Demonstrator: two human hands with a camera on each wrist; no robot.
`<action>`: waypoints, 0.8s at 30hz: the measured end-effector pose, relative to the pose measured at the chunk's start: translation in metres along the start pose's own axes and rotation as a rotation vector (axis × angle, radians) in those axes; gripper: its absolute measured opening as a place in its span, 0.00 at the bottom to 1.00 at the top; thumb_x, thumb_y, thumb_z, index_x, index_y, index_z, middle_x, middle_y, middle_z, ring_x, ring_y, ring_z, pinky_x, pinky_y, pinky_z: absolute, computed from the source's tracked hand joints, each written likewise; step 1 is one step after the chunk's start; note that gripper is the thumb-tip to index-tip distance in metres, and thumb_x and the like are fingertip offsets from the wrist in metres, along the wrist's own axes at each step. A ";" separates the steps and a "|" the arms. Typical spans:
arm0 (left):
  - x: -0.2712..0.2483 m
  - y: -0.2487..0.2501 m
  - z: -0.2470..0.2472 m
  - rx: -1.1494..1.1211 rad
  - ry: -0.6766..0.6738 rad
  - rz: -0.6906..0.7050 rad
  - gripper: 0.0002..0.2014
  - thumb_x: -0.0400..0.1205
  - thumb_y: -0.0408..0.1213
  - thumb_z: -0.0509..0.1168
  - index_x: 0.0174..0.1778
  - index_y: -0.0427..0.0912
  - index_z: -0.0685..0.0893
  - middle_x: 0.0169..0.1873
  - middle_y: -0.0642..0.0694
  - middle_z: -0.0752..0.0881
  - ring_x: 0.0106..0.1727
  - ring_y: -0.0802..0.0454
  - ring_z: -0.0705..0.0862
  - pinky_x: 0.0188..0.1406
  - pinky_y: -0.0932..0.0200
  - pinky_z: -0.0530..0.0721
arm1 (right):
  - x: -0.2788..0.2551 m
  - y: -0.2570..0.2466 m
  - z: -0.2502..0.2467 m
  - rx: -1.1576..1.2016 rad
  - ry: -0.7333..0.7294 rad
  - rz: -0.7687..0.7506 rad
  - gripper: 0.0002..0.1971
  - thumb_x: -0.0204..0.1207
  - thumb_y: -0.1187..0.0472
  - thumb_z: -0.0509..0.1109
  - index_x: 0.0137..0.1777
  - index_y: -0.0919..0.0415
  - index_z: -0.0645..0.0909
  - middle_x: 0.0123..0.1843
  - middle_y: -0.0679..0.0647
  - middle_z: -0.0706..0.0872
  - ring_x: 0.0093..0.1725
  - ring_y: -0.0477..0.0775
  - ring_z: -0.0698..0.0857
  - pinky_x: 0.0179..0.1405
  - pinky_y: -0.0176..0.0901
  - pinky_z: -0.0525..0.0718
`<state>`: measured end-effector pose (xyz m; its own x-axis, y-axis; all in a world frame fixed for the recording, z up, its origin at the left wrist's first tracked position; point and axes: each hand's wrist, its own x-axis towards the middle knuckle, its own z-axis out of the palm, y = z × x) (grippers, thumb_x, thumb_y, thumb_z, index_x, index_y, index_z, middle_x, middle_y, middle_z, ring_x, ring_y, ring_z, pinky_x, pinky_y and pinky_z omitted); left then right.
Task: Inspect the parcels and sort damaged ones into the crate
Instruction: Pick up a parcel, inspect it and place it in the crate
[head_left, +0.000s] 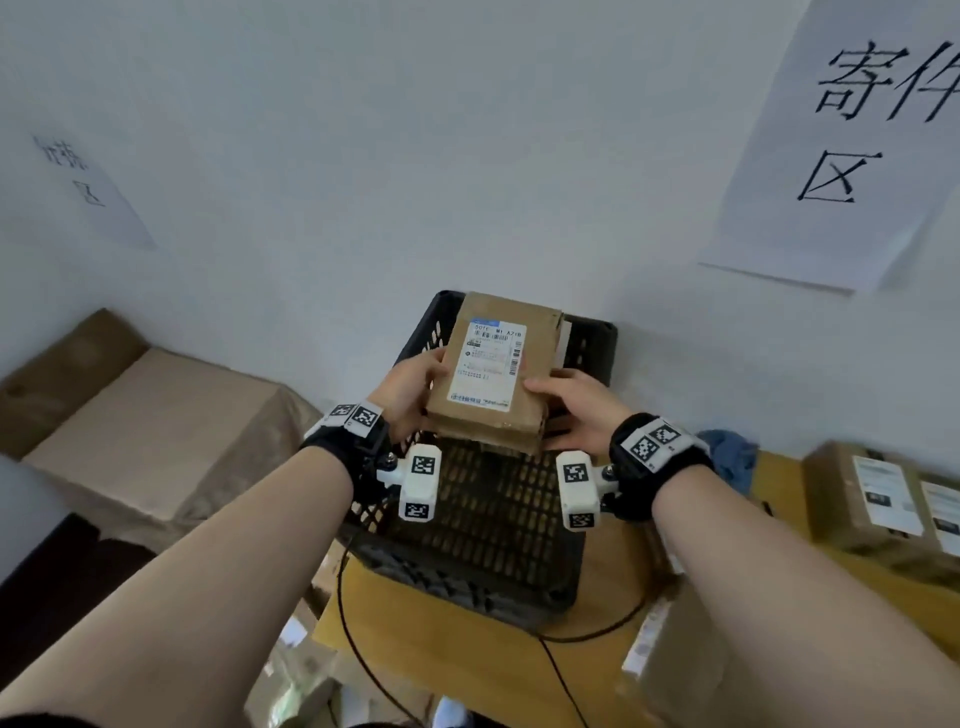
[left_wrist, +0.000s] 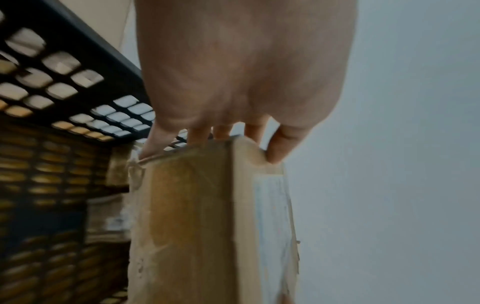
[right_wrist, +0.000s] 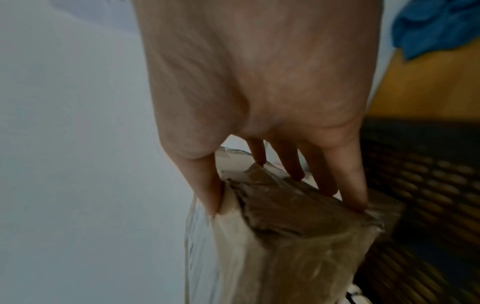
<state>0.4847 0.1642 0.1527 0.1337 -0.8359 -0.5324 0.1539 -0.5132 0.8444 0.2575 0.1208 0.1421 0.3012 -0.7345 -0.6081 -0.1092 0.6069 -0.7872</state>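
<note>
A brown cardboard parcel (head_left: 493, 371) with a white shipping label is held over the black lattice crate (head_left: 467, 561) on the yellow table. My left hand (head_left: 413, 392) grips its near left corner, thumb on top and fingers under it. My right hand (head_left: 571, 408) grips the near right corner the same way. In the left wrist view the parcel (left_wrist: 207, 226) shows a torn, crumpled lower edge below my left hand (left_wrist: 233, 82). In the right wrist view the parcel (right_wrist: 280, 236) has a ragged, crushed corner under my right hand (right_wrist: 259, 92). Another parcel lies in the crate's far end, mostly hidden.
A labelled cardboard box (head_left: 888, 509) stands on the table at right, and another box (head_left: 670, 654) near the front right. Large boxes (head_left: 135, 410) sit at left by the wall. A blue cloth (head_left: 732, 457) lies behind my right wrist. A black cable (head_left: 358, 660) crosses the table.
</note>
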 end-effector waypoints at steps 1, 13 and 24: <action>0.010 -0.008 -0.011 0.034 0.012 -0.047 0.21 0.89 0.30 0.54 0.66 0.56 0.87 0.47 0.50 0.95 0.54 0.47 0.90 0.53 0.38 0.91 | 0.011 0.009 0.012 0.013 0.025 0.032 0.26 0.80 0.61 0.78 0.75 0.54 0.73 0.66 0.61 0.85 0.64 0.67 0.85 0.55 0.73 0.89; 0.091 -0.122 -0.070 0.418 0.116 -0.308 0.16 0.92 0.33 0.58 0.68 0.24 0.82 0.61 0.32 0.84 0.52 0.41 0.82 0.50 0.45 0.82 | 0.122 0.140 0.075 -0.160 0.100 0.406 0.28 0.72 0.71 0.81 0.71 0.57 0.79 0.65 0.60 0.90 0.64 0.68 0.88 0.59 0.78 0.87; 0.177 -0.187 -0.089 0.372 0.068 -0.369 0.26 0.77 0.53 0.62 0.58 0.34 0.86 0.59 0.38 0.88 0.60 0.39 0.88 0.73 0.36 0.84 | 0.162 0.175 0.100 -0.044 0.099 0.455 0.21 0.80 0.66 0.74 0.72 0.57 0.82 0.68 0.63 0.88 0.63 0.67 0.89 0.60 0.67 0.91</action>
<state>0.5667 0.1297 -0.1046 0.2012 -0.5786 -0.7904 -0.1531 -0.8156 0.5580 0.3818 0.1389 -0.0839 0.1216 -0.4237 -0.8976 -0.2501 0.8621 -0.4408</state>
